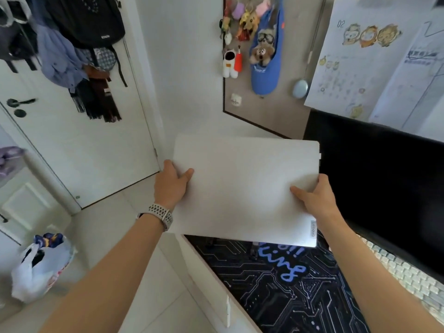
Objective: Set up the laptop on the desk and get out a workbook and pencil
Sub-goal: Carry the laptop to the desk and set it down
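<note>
Bedroom corner: white door (72, 145) with hung clothes at left, pinboard (269, 109) with plush toys ahead, dark monitor (374, 179) at right. Below, bench (211, 282) with circuit-print mat (276, 296) and pale keyboard (403, 272) along the right edge. Closed white laptop (245, 188) held flat in the air above the bench's far-left corner, long axis left to right, logo corner nearest. Left hand (171, 183) gripping the left edge, thumb on top of the lid, fingers hidden beneath. Right hand (314, 197) gripping the right edge likewise, thumb lying on the lid. Both equally near. Mat lies down and toward the body from the laptop; probably lower there next. No workbook or pencil seen.
</note>
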Tool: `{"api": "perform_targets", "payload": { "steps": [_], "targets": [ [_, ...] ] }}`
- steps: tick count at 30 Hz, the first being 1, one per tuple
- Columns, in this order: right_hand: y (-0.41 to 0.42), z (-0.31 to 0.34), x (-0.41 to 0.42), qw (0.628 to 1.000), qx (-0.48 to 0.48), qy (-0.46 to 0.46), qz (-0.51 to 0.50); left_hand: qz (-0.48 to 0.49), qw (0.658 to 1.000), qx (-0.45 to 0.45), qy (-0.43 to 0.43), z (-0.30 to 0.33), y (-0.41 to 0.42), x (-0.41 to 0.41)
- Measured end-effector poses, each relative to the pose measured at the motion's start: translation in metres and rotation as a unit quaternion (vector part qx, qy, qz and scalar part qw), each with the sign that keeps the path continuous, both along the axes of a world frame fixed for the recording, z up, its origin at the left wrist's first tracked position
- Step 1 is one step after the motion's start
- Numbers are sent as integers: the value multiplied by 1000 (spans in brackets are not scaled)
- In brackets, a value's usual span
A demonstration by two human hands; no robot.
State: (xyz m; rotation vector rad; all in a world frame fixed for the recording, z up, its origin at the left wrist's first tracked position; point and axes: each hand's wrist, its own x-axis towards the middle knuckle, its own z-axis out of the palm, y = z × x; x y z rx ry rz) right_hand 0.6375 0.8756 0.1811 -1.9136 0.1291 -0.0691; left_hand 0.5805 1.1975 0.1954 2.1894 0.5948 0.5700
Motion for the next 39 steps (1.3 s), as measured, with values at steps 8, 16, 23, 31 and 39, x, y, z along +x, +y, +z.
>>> {"api": "perform_targets", "payload": {
  "steps": [8,16,23,31,39],
  "targets": [
    [3,-37,45,997,-31,40,-62,-65,996,-33,50,-42,9,87],
    [20,-81,59,988,-33,110,-108,-115,983,-64,124,-93,24,134],
    [40,-120,67,981,-21,153,-120,-141,969,-104,177,-135,40,145],
    [49,-158,67,968,-21,215,-126,-139,946,-64,287,-165,50,146],
    [42,-177,64,961,-32,245,-124,-164,946,-20,279,-166,36,139]
  ]
}}
